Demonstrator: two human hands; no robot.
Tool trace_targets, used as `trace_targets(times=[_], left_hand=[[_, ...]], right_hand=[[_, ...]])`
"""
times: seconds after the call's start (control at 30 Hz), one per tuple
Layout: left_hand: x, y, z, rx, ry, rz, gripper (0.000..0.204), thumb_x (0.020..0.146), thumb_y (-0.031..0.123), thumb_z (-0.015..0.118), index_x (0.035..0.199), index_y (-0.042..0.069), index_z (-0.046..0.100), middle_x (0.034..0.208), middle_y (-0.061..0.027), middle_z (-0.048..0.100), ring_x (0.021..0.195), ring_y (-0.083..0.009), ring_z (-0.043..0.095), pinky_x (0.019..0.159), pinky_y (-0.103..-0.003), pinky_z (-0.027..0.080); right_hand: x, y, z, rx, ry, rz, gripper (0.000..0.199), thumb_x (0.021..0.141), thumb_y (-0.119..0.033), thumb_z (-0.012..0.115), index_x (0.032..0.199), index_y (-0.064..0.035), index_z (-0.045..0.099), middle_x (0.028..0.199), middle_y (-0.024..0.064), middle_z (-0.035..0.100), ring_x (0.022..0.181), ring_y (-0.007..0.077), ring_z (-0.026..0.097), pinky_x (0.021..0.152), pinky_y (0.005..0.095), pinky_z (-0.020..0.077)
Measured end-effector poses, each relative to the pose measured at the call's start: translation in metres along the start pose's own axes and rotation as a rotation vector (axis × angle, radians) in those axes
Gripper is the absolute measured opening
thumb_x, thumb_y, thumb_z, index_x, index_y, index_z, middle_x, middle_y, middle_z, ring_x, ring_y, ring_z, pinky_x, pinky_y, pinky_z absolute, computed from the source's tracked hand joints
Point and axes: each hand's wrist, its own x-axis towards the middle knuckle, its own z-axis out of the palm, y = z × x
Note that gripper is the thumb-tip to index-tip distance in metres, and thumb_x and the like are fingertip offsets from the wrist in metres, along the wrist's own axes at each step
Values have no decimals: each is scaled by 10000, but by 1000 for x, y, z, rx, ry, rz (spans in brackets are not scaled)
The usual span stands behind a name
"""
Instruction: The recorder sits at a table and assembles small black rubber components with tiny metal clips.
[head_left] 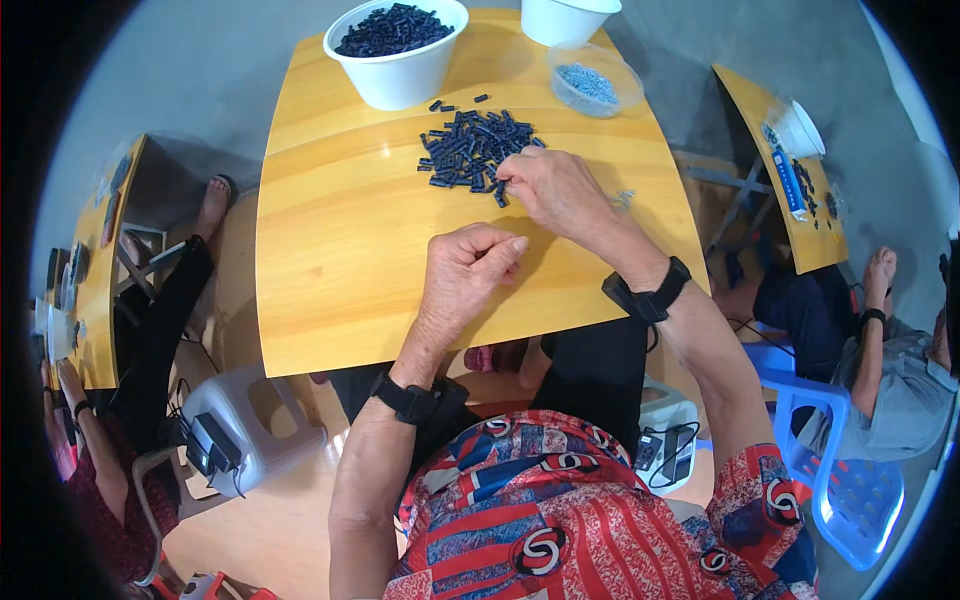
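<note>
On the wooden table lies a loose pile of small black tube-shaped pieces. My right hand reaches to the pile's right edge, its fingertips pinched together right at the black pieces; whether one is between them is hidden. Nearer to me, my left hand rests over the table with thumb and fingers closed; anything inside is too covered to name. Beside my right wrist a few tiny silvery pieces lie on the wood. A clear bowl at the back right holds many small silvery-blue pieces.
A white tub heaped with black pieces stands at the back left, another white tub at the back right. Other people sit at tables on both sides. A grey stool and a blue chair flank me.
</note>
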Motion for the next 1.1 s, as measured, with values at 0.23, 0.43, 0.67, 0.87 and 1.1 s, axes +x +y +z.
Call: trace_targets(times=[0.23,0.43,0.67,0.87,1.1], left_hand=[[-2,4,0,41,9,-6,144,864,100,677,818,-37,684,666,-36,617,562,-73,564,515,-220,457],[0,5,-2,84,-3,-12,136,875,101,669,827,-26,684,675,-26,625,570,-70,563,527,-214,466],[1,-2,-1,160,92,94,137,883,103,659,847,-27,684,689,-16,621,558,-64,540,509,-212,444],[5,-1,-13,141,547,197,126,869,109,676,898,-12,694,720,5,614,600,-43,513,543,-191,423],[13,-4,-9,657,514,221,161,740,124,740,853,20,693,748,-122,651,640,-235,639,636,-324,510]], right_hand=[[-5,7,9,-52,-26,-28,71,772,-36,598,837,-44,624,809,142,608,743,361,616,646,452,501],[-4,1,5,-37,32,-33,71,805,-41,580,856,-48,628,803,129,588,714,349,598,606,431,478],[7,3,14,-53,-23,-111,58,786,-31,596,839,-49,609,790,118,571,699,342,602,592,431,488],[3,0,11,-52,10,-95,36,803,-32,579,838,-34,568,805,134,565,717,361,606,615,453,494],[-38,5,-18,16,53,58,73,855,-91,542,874,-33,502,823,152,575,720,381,594,619,470,472]])
